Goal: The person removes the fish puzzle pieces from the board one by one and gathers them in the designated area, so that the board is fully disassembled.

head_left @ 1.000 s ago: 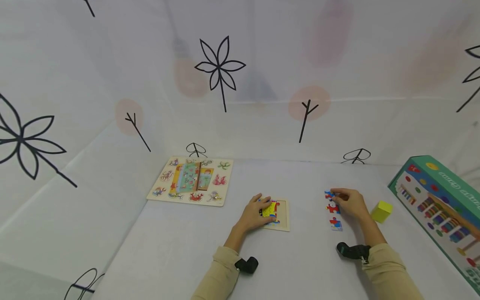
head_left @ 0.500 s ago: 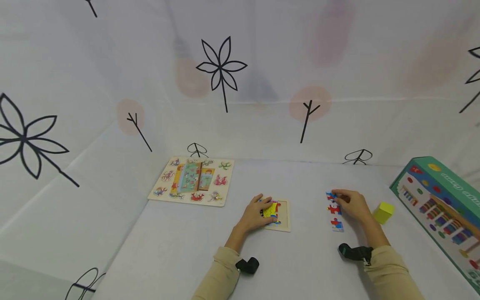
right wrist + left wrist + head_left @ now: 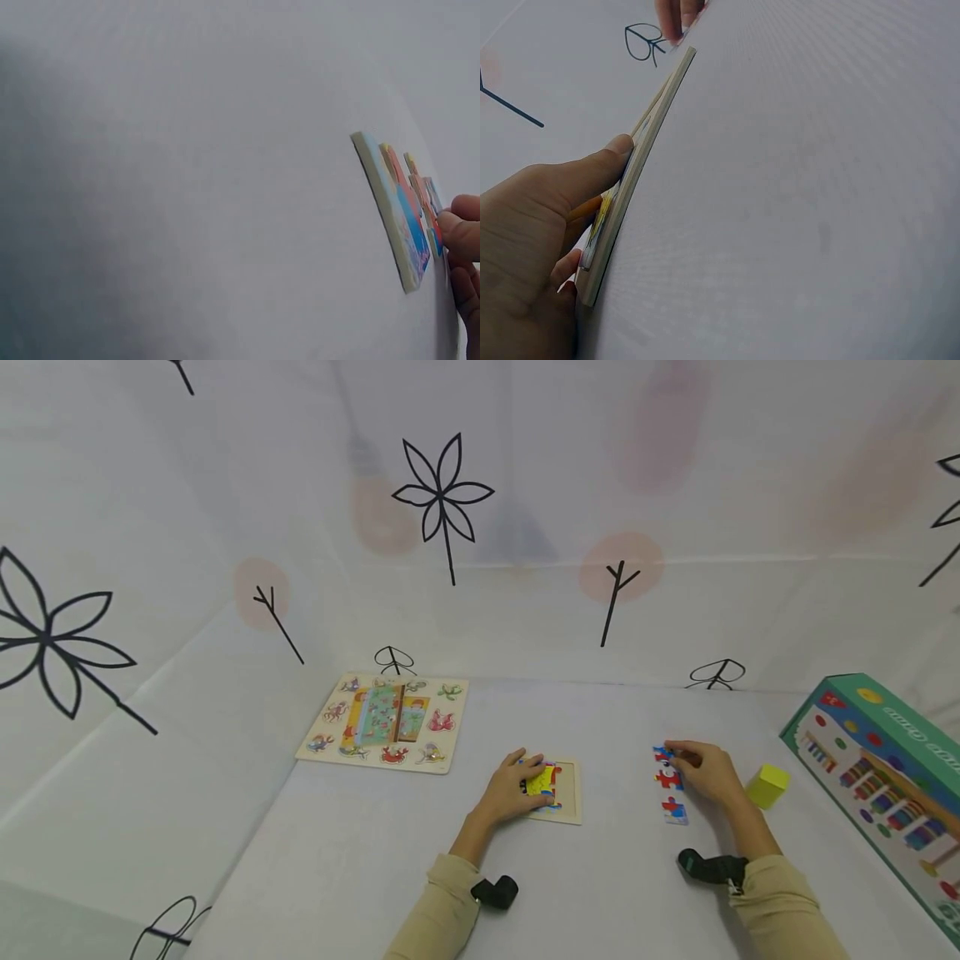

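Observation:
In the head view, my left hand (image 3: 508, 787) rests across a small wooden puzzle board (image 3: 572, 793), its fingers spread over the yellow, red and blue pieces in the left part. The left wrist view shows the thumb lying along the board's (image 3: 641, 157) near side. To the right, jigsaw pieces stand in a column. My right hand (image 3: 705, 768) pinches the farthest blue-and-red jigsaw piece (image 3: 660, 752) at its right side; fingertips partly hide it. Nearer lie a red-and-white piece (image 3: 667, 779) and a piece with a pale lower edge (image 3: 675, 812).
A larger wooden sea-animal board (image 3: 311, 753) with a patterned picture on it lies at the back left. A yellow block (image 3: 767, 786) sits just right of my right hand. Beyond it stands a big green-and-white toy box (image 3: 885, 777). White printed cloth (image 3: 510, 627) hangs behind the table.
The right hand and its piece have shifted very slightly toward the nearer pieces, narrowing the gap to the red-and-white one. My left hand stays on the board. The view has shifted slightly.

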`<state>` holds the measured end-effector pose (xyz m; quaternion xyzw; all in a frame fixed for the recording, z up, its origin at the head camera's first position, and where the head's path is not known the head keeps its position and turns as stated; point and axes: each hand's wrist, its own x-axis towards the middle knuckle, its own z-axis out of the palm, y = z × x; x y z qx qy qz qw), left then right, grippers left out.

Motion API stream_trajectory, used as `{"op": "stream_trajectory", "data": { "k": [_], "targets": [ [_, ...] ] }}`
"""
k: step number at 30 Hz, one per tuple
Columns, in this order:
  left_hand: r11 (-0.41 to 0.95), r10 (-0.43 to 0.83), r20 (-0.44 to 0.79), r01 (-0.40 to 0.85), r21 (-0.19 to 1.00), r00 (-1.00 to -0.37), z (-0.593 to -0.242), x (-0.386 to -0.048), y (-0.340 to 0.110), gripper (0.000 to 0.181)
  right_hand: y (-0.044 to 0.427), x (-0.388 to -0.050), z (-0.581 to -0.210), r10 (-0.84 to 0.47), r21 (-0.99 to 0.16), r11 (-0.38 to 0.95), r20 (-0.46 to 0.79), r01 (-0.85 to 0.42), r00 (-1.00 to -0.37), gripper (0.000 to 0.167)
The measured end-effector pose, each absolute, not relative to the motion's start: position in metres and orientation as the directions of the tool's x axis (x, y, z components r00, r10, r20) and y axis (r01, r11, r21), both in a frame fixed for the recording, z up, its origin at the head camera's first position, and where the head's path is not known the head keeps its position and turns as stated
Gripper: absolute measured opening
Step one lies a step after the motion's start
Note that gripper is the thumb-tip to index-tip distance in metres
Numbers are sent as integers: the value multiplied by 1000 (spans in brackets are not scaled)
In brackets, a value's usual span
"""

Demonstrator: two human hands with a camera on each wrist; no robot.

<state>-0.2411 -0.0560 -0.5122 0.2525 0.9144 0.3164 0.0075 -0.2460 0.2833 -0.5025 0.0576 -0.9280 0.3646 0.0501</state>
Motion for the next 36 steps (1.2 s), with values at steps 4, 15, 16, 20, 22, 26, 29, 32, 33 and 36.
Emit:
{"op": "stream_trajectory", "data": {
  "k": [4,15,16,20,22,26,29,32,33,36],
  "targets": [
    [669,471,150,463,581,-869,-511,-241,-56,58,283,-245,-503,-69,-675,723,141,-147,-988,32],
    [674,448,127,428,602,-885,-511,-240,-55,64,275,-236,-496,55,-742,665,152,-77,-987,39],
    [677,445,125,424,602,-887,-511,-240,-55,65,270,-234,-494,66,-753,652,168,-84,-984,39],
    [691,434,116,413,593,-893,-511,-240,-55,67,249,-234,-491,84,-755,628,307,-189,-948,33],
    [696,435,113,412,588,-894,-511,-240,-55,67,235,-235,-491,71,-744,622,364,-244,-929,32],
    [699,434,115,414,583,-894,-513,-241,-55,67,206,-238,-494,21,-759,581,374,-293,-927,29],
    [702,423,110,402,588,-899,-514,-242,-55,67,184,-240,-495,-43,-786,536,340,-309,-940,29],
    [707,418,103,394,587,-903,-512,-242,-55,67,165,-242,-495,-104,-803,499,318,-326,-942,29],
    [705,421,104,397,587,-901,-512,-242,-56,66,159,-243,-495,-126,-804,491,315,-335,-941,29],
    [710,429,109,410,572,-896,-511,-242,-56,66,145,-245,-495,-191,-799,479,310,-364,-931,28]
  ]
}}
